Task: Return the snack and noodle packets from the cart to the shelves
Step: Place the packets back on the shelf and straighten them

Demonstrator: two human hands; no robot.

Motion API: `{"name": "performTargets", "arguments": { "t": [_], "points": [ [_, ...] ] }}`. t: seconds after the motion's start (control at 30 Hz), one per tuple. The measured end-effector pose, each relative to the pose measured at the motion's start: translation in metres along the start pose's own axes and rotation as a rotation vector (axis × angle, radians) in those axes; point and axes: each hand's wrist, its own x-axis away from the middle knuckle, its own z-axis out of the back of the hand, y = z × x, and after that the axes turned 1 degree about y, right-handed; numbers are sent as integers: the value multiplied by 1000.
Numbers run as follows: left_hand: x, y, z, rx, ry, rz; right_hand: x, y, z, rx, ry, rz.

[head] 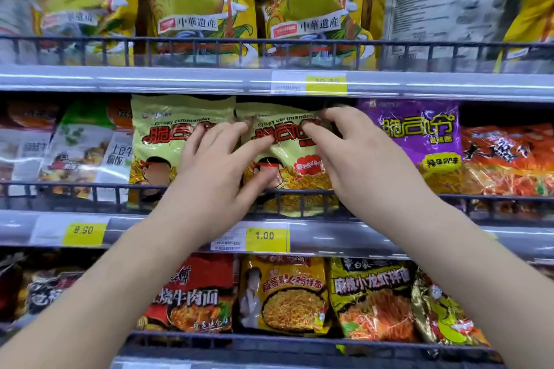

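A pale green noodle packet (295, 156) with red lettering stands on the middle shelf (329, 237), behind the dark wire rail (75, 189). My left hand (218, 171) lies flat on its left side, thumb pressed on the lower front. My right hand (356, 156) covers its right side, fingertips on the upper edge. Both hands touch the packet with fingers spread. A matching green packet (162, 144) stands just left of it. The cart is out of view.
A purple packet (419, 135) and orange packets (506, 159) fill the shelf to the right. Yellow bags (198, 3) stand on the upper shelf. Red, yellow and green noodle packets (284, 296) line the lower shelf. Yellow price tags (265, 237) sit on the shelf edges.
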Motion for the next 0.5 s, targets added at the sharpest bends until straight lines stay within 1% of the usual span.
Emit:
{"name": "performTargets", "arguments": {
  "t": [0.07,0.23,0.37,0.43,0.5],
  "points": [
    [2,2,-3,-31,-18,6,5,-3,-6,54,-17,26],
    [3,1,-4,-148,-29,11,6,-10,-3,182,-64,15],
    [2,1,-4,-162,-1,17,6,-13,3,271,-77,-35],
    [0,2,-5,-143,7,26,7,-15,6,275,-101,-79],
    [0,3,-5,-98,21,29,10,-17,8,243,-108,-81]
  ]
}}
